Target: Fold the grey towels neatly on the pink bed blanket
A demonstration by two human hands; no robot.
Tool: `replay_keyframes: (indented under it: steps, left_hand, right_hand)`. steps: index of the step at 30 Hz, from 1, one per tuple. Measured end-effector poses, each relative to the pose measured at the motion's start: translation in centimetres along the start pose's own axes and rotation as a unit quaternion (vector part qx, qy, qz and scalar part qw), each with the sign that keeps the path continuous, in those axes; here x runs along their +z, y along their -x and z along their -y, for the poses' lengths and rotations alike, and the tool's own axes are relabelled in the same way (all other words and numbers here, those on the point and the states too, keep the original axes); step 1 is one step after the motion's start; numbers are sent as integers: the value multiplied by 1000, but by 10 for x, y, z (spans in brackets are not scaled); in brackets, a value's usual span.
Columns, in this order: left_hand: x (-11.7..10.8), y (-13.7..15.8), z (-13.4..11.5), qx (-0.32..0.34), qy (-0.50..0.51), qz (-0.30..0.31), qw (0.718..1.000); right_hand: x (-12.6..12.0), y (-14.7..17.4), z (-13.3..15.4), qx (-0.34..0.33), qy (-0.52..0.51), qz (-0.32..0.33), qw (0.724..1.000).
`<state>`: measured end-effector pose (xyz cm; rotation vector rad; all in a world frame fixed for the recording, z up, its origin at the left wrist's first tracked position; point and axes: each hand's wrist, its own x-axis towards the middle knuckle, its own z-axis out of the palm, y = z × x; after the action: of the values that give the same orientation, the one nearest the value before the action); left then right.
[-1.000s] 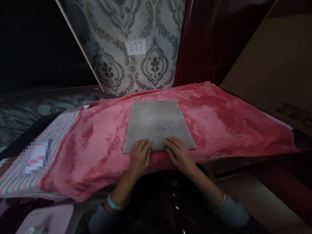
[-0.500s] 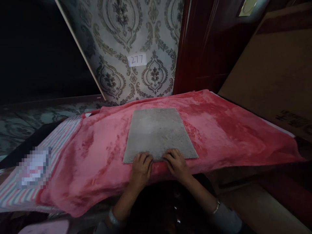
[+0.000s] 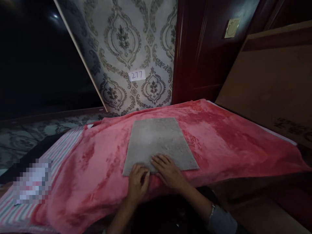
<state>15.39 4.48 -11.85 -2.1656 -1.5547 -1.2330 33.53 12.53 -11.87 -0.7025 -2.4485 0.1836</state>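
Observation:
A flat, four-sided grey plush mat (image 3: 153, 139) lies on a pink-red fleece blanket (image 3: 219, 130). At the mat's near edge, left of its middle, my left hand (image 3: 137, 182) has its fingers curled over the edge, with the thumb bent in beside them. My right hand (image 3: 169, 172) rests palm down on the near part of the mat, fingers stretched out toward the upper left. What lies under the right palm is hidden.
A striped cloth (image 3: 60, 146) shows at the left, with a blurred-out item (image 3: 32, 182) on it. A large cardboard box (image 3: 273, 78) leans at the right. Behind are a dark screen (image 3: 44, 58), patterned wallpaper (image 3: 122, 35) with a "277" paper (image 3: 136, 75), and a dark red door (image 3: 195, 48).
My right hand has gone from curled at the mat's near edge to flat on its surface. My left hand stays at the edge. The camera view has tilted up slightly.

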Motion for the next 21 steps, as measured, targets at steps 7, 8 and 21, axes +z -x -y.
replay_keyframes:
  steps: [7, 8, 21]
  left_hand:
    - [5, -67, 31, -32, 54, 122, 991]
    - [13, -82, 35, -19, 47, 171, 984]
    - [100, -193, 86, -60, -146, 419, 894]
  right_hand:
    - [12, 16, 5, -17, -2, 49, 999]
    - [12, 17, 6, -17, -6, 50, 999]
    - [-3, 22, 7, 20, -92, 111, 989]
